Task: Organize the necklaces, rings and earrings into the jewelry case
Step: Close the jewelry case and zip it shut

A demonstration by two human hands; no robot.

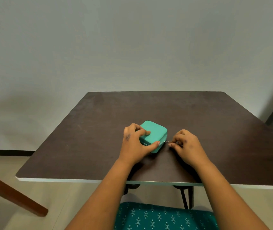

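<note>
Closed teal jewelry case (155,133), left hand (135,143) holding, right hand (186,145) pinching zipper pull (167,142)

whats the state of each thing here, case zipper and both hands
jewelry case: lid down, lying flat on the table
zipper pull: at the case's right corner, pinched
left hand: holds the case, fingers on the lid
right hand: fingers curled, pinching the zipper pull

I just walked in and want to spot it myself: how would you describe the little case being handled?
On the dark brown square table, near its front edge, sits a small turquoise zip-around jewelry case with rounded corners. The left hand grips it; the right hand pinches its zipper pull.
</note>
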